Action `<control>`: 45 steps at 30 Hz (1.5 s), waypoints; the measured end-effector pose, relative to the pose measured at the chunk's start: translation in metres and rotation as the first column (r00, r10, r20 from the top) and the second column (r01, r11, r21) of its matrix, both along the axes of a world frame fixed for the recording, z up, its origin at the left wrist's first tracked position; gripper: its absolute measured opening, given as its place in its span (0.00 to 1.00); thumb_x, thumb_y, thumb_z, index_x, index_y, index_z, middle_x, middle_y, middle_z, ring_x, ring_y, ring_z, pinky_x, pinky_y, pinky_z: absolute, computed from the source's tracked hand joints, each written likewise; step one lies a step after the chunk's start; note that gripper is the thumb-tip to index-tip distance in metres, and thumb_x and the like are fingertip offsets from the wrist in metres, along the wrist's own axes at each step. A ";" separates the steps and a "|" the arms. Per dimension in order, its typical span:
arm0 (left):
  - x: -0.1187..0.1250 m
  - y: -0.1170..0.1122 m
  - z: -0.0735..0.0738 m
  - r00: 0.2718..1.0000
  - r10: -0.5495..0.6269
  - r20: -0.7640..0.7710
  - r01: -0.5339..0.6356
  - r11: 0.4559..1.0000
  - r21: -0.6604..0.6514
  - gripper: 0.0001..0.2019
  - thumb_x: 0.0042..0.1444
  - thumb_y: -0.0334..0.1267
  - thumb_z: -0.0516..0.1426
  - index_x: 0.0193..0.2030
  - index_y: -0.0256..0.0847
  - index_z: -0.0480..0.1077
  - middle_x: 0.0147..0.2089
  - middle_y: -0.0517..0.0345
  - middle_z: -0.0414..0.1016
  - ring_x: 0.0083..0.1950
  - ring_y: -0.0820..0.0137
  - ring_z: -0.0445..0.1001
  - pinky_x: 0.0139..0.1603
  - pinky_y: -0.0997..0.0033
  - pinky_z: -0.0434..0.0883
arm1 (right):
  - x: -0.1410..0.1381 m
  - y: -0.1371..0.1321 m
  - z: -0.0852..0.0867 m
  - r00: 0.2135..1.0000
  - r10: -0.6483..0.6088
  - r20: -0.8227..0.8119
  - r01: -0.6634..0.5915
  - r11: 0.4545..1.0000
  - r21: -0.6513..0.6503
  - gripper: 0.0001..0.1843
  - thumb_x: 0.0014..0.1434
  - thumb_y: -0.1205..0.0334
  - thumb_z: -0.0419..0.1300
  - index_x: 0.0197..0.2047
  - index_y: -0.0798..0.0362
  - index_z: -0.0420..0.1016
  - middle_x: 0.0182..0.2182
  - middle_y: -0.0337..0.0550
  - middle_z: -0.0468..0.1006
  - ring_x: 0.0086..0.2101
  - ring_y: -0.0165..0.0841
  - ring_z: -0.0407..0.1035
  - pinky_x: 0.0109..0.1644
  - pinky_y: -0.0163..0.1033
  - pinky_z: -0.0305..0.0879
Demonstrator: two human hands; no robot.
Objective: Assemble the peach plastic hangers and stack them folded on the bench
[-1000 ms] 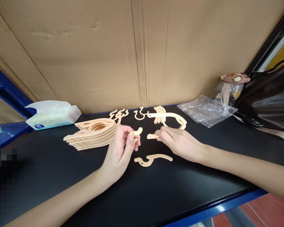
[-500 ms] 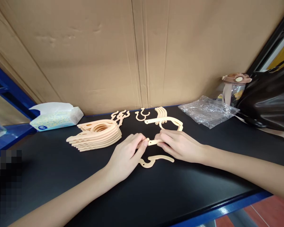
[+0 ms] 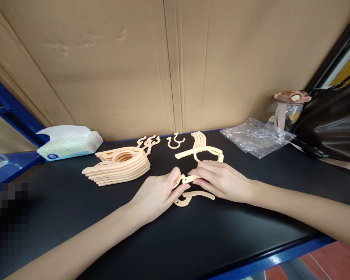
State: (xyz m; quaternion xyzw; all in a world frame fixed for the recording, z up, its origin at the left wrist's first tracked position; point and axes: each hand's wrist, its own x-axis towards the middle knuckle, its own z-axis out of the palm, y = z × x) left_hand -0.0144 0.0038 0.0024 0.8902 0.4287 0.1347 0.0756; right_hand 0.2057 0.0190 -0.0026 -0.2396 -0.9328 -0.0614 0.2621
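Between thumb and fingers, my left hand (image 3: 160, 194) pinches a small curved cream plastic hanger hook (image 3: 178, 181), largely covered by the fingers. Its end meets a holed tip of a folding hanger (image 3: 189, 179) that my right hand (image 3: 218, 179) grips; whether the two are joined I cannot tell. A hinged cream arm (image 3: 196, 151) with a curved section rises behind the right fingers, seemingly part of that hanger. On the table just below the hands lies a loose hook with a bent arm (image 3: 202, 193), partly behind my left thumb.
To the left sits a stack of folded cream hangers (image 3: 119, 167), its hooks pointing back. Loose hooks (image 3: 175, 142) and several curved arms (image 3: 198, 139) lie at the back. A tissue pack (image 3: 70, 146), clear plastic bag (image 3: 255, 138), bottle (image 3: 291, 105) and black bag (image 3: 332, 120) line the sides.
My left hand has shifted slightly and its thumb has dropped, so more of the hook shows. The hinged arm above my right hand has tilted and moved a little left.
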 end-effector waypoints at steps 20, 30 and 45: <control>-0.005 0.002 0.000 0.960 -0.101 -0.263 0.184 0.932 0.313 0.20 0.69 0.49 0.32 0.34 0.41 0.55 0.21 0.63 0.65 0.18 0.69 0.67 0.17 0.74 0.49 | 0.000 -0.003 0.004 0.998 0.043 0.035 -0.043 0.999 -0.015 0.19 0.70 0.60 0.42 0.41 0.57 0.72 0.31 0.44 0.71 0.30 0.30 0.64 0.35 0.34 0.64; -0.004 0.003 0.000 0.940 -0.097 -0.326 0.255 0.834 0.489 0.21 0.70 0.45 0.34 0.30 0.40 0.57 0.20 0.61 0.65 0.17 0.70 0.67 0.17 0.72 0.48 | 0.000 -0.002 0.003 0.999 0.041 0.033 -0.040 0.999 -0.037 0.20 0.70 0.59 0.42 0.43 0.57 0.74 0.30 0.44 0.71 0.30 0.29 0.65 0.35 0.34 0.63; -0.006 0.004 0.001 0.919 -0.074 -0.386 0.294 0.781 0.551 0.18 0.69 0.42 0.40 0.30 0.40 0.59 0.21 0.60 0.64 0.18 0.70 0.66 0.19 0.69 0.46 | 0.002 -0.002 0.000 0.995 0.048 0.086 -0.039 0.994 -0.105 0.21 0.70 0.58 0.41 0.42 0.56 0.74 0.28 0.42 0.68 0.28 0.29 0.62 0.33 0.34 0.61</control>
